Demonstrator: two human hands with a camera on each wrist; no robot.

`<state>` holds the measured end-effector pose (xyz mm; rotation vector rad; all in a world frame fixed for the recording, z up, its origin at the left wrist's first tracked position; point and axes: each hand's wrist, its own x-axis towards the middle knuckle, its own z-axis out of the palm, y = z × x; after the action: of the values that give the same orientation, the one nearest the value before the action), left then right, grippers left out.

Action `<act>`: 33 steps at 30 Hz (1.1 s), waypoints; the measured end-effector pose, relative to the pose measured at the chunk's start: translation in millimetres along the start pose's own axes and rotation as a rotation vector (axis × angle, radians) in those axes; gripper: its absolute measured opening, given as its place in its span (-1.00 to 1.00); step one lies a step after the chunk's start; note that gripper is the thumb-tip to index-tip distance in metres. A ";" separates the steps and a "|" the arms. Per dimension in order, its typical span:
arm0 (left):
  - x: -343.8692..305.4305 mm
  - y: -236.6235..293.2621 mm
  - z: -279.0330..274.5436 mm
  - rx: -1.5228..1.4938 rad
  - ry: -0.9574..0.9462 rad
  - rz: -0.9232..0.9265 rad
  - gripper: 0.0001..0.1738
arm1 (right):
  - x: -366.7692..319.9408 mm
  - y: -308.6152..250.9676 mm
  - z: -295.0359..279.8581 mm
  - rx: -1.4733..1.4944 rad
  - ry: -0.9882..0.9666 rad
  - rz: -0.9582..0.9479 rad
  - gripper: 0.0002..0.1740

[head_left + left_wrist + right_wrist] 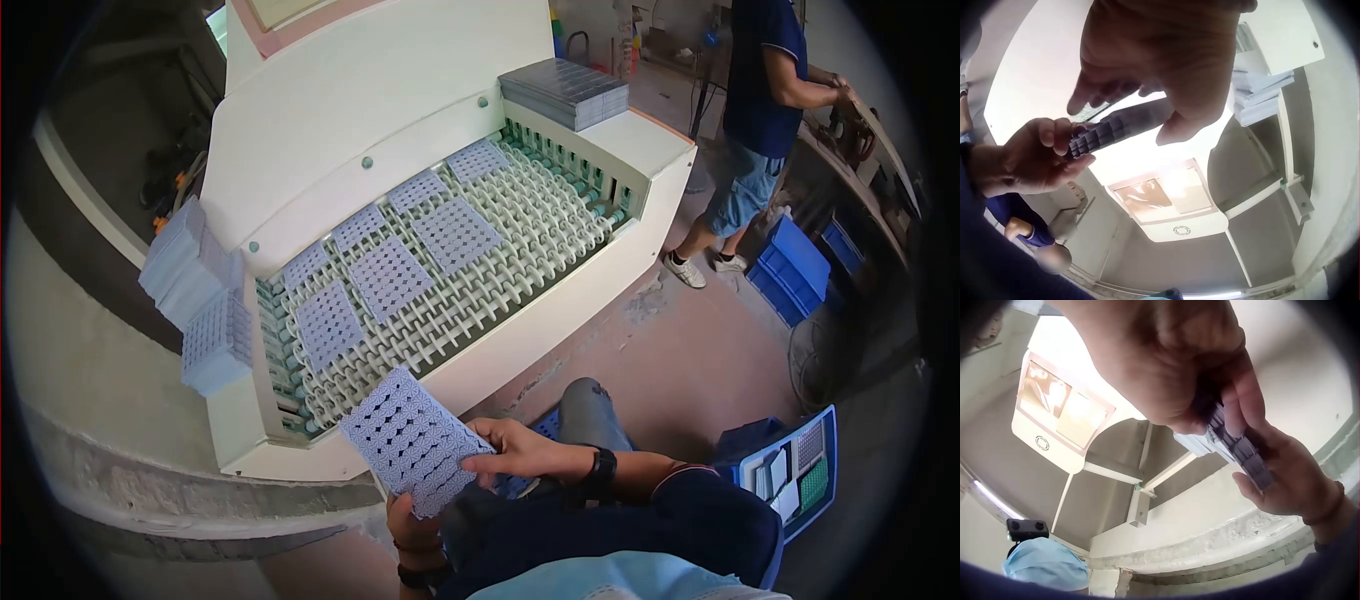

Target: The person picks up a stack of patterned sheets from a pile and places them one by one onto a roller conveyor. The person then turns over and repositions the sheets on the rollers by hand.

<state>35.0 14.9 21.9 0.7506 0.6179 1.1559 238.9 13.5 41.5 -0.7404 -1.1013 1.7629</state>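
A stack of pale blue-violet panels (415, 440), printed with a fine pattern and pierced by rows of dark cutouts, is held tilted over the lap. My left hand (410, 520) grips its near lower corner, thumb on one side and fingers on the other. At the right edge my right hand (520, 450) pinches the stack, thumb lying on the top face. The layered edge of the stack (1100, 134) shows between both hands in the left wrist view. Similar single panels (388, 277) lie spread on the white roller conveyor (540, 235) just beyond.
Stacked panels (215, 340) stand at the conveyor's left end, and a grey stack (565, 90) sits on its far right corner. A blue crate (790, 270) stands on the floor near another person (760, 120). A blue bin (830, 440) with panels is at the right.
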 end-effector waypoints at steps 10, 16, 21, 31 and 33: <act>1.4 -3.5 7.1 0.001 0.176 0.061 -0.28 | 7.4 -8.7 -17.4 -0.683 0.275 -0.113 -0.78; -6.7 6.9 -2.0 -0.060 0.137 0.085 -0.24 | 26.2 -64.5 -95.2 -0.422 0.512 -0.123 -0.82; -19.2 16.3 -12.4 -0.267 0.040 0.030 -0.18 | 73.9 -161.7 -227.7 -0.772 0.926 -0.278 -0.77; -31.1 4.1 -23.8 -0.189 0.164 0.026 -0.24 | 110.6 -158.3 -295.3 -1.481 0.973 -0.196 -0.65; -27.1 14.1 -17.6 -0.129 0.165 0.022 -0.28 | 96.8 -149.9 -235.9 -1.296 0.710 -0.234 -0.67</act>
<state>5.5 -4.4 23.7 0.5568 0.6667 1.2743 450.6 217.3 74.8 -1.7108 -1.6219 0.2963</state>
